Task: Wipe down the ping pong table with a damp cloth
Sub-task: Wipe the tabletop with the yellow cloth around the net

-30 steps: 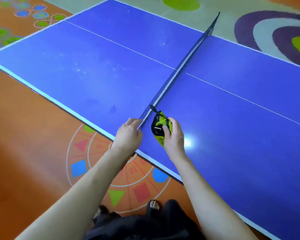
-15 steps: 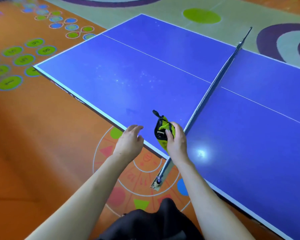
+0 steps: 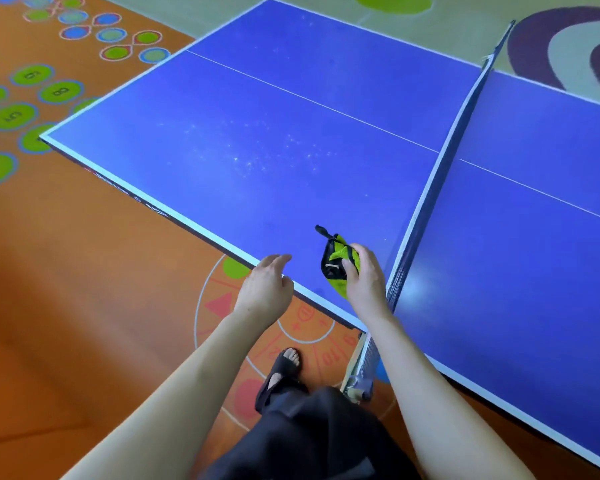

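A bunched green and black cloth is gripped in the right hand, with the fingers curled round it and the thumb pressed on its near side. The cloth is held at the near edge of the blue ping pong bench, just left of the net; whether it touches the surface cannot be told. The left hand is held with fingers relaxed and slightly spread, nothing grasped, its fingertips reaching over the white edge band of the bench. Pale specks are scattered across the left half of the bench top. The net clamp is seen projecting past the near edge. Below, a foot in a dark sandal is planted on an orange floor printed with numbered green circles.
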### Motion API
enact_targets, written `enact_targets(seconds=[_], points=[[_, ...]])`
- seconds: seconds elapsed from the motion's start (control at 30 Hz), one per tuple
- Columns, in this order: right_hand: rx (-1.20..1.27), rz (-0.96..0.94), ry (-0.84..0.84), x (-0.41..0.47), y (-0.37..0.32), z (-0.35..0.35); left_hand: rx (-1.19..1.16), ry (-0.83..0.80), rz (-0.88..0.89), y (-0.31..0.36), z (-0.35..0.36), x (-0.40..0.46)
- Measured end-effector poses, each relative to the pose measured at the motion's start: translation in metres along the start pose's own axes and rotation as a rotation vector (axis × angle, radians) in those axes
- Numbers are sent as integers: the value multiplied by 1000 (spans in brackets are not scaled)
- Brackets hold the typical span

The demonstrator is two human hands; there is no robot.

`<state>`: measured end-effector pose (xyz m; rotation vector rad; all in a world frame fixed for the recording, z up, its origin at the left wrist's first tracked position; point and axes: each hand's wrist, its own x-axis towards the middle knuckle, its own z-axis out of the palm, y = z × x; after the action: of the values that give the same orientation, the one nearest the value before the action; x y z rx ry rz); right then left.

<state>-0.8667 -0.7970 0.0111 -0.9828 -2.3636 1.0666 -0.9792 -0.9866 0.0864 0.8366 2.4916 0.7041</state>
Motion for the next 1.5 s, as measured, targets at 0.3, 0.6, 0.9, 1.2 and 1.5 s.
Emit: enact_targets(seconds=[0.3,0.6,0.9,1.2,1.5], points=[[-206,147,-6,58,44,71,184,-167,-12,-20,-17,106],[-281,179,-175,73,93,100,324,-350,19,-7,12,160],[-567,300,-285,86,93,129,440,-444,92,-13,15,177],[-567,183,-376,87,92,136,406,-473,48,-27,17,185],[-594,-85,-673,100,91,91,347,-466,73,-20,22,185]])
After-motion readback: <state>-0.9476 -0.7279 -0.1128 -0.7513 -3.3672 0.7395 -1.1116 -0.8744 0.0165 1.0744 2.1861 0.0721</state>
